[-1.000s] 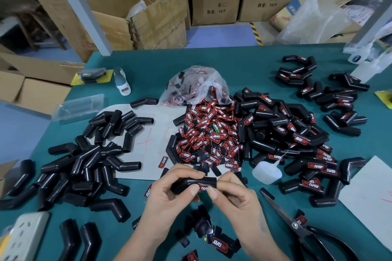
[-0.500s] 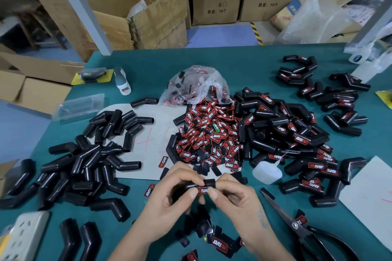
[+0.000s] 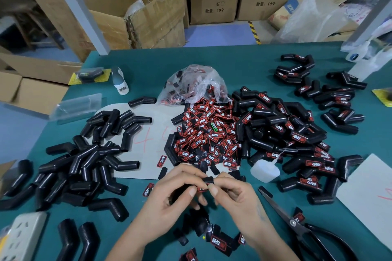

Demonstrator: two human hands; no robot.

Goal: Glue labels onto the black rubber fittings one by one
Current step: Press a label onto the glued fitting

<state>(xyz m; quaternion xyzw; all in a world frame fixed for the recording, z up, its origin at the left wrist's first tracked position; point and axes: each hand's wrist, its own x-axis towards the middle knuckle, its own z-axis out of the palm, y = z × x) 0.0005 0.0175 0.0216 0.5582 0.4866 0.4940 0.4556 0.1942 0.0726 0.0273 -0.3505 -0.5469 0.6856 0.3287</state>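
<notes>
Black plain fittings (image 3: pixel 84 167): heaped at left of the frame on the green table (image 3: pixel 244 65).
Left hand (image 3: pixel 169 199): fingers curled around one fitting (image 3: pixel 207 180), low centre.
Label (image 3: pixel 202 188): red, on that fitting, under both thumbs.
Right hand (image 3: pixel 234 197): pinches the fitting's end.
Loose labels (image 3: pixel 210 133): piled centre.
Glue bottle (image 3: pixel 265 170): right of the hands.
Labelled fittings (image 3: pixel 297 133): heaped at right.
Scissors (image 3: pixel 301 224): lower right.

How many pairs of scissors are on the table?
1. The scissors lie on the green table at the near right, beside the right hand. Others could be hidden under the piles.
</notes>
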